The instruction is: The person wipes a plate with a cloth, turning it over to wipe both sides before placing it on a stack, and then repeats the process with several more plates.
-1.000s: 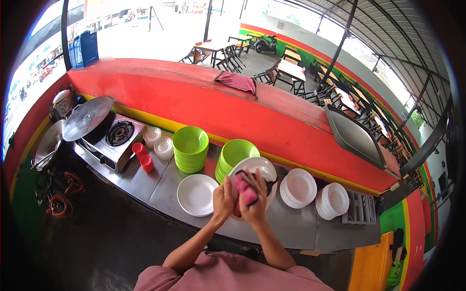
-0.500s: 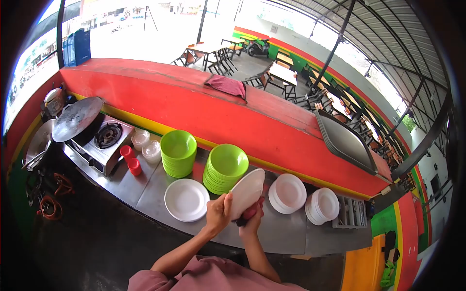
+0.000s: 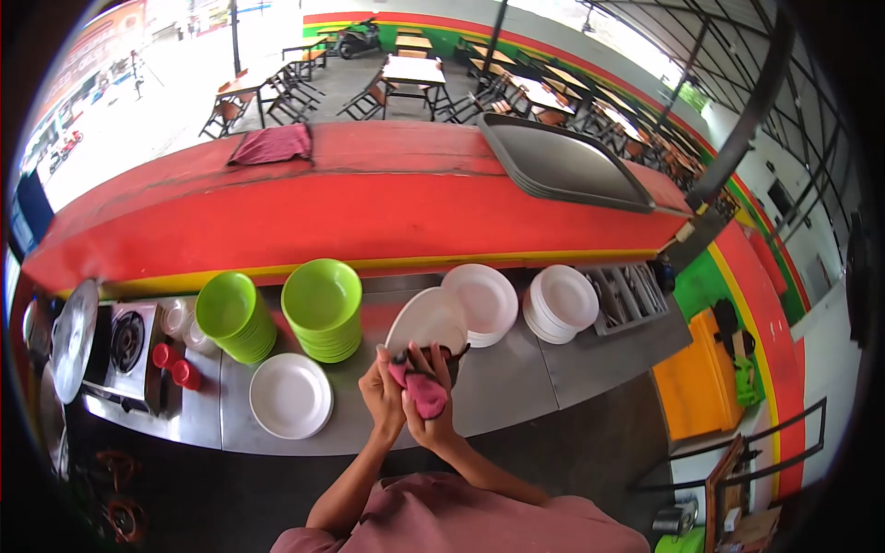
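A white plate (image 3: 426,320) is held up over the steel counter, its near rim gripped by my left hand (image 3: 380,394). In my right hand (image 3: 437,426) is a pink cloth with dark edging (image 3: 425,393), pressed at the near side of that plate. Part of the plate's lower edge is hidden by the fingers and the cloth. To the left, another white plate (image 3: 290,396) lies face up on the counter. Just beyond my hands stand a stack of green bowls (image 3: 322,297) and a stack of white plates (image 3: 482,302).
Another green bowl stack (image 3: 228,309), red cups (image 3: 185,374) and a gas stove (image 3: 127,346) line the left. White bowls (image 3: 564,300) and a cutlery tray (image 3: 625,297) stand right. A red ledge (image 3: 369,147) bears metal trays (image 3: 567,161) and a folded cloth (image 3: 272,145).
The view has swung to the right. The held plate has tilted from nearly edge-on to facing more upward, and the right hand with the cloth has come round to its near side.
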{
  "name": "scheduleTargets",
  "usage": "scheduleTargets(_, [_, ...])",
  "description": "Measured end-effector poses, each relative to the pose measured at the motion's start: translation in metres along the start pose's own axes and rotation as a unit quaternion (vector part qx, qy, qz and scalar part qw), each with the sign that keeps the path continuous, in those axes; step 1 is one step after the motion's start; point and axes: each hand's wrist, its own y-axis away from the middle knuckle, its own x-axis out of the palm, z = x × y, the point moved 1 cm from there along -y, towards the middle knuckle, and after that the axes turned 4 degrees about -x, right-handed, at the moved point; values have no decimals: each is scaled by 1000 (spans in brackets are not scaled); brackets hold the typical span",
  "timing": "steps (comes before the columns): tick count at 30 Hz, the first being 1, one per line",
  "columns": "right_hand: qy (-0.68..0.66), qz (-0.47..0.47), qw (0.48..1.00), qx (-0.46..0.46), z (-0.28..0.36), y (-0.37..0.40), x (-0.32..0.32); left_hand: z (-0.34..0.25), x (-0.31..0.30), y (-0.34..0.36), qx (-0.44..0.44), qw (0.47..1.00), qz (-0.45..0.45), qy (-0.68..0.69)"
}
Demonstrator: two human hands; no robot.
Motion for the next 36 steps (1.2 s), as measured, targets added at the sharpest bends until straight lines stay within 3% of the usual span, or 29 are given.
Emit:
scheduleTargets(3, [100,-62,992,-53,-35,27,-16,4,29,-4,-59,997,-19,43])
scheduleTargets(6, [-11,-258,966,-12,-83,23,-36,12,64,-9,-78,995,-16,62])
scheduleTargets(8, [-158,-295,934,125,-125,18,-60,10,87,-13,-42,999,9,6])
scheduleTargets(11, [-394,-295,794,357,-211,2,-113,2,117,-14,-39,994,80,-65])
scheduleTargets(14, [-461,-275,726,430,-273,-18,-171,5,149,-11,-90,965,209,-132])
scheduleTargets(16, [-461,-273,741,406,-288,-15,-195,19,181,-3,-128,937,296,-136])
scheduleTargets(19, [-436,-282,764,383,-320,-4,-214,62,206,1,-160,916,340,-140])
scheduleTargets(21, [-409,-325,770,366,-330,4,-219,73,220,5,-154,924,333,-111])
scheduleTargets(24, [-439,-315,732,416,-350,7,-227,83,234,4,-172,928,317,-92])
scheduleTargets(28, [-458,-283,767,348,-377,-22,-224,73,242,-3,-254,949,184,-36])
scheduleTargets(31, [-431,-319,803,260,-392,-49,-216,114,225,-10,-238,963,105,-67])
scheduleTargets(32, [-470,-307,789,251,-393,-51,-214,125,219,-10,-228,967,72,-86])
scheduleTargets(33, [-508,-296,773,240,-391,-54,-213,101,212,-17,-420,899,106,-60])
scheduleTargets(36, [-565,-265,759,185,-395,-57,-196,94,214,-12,-516,850,52,90])
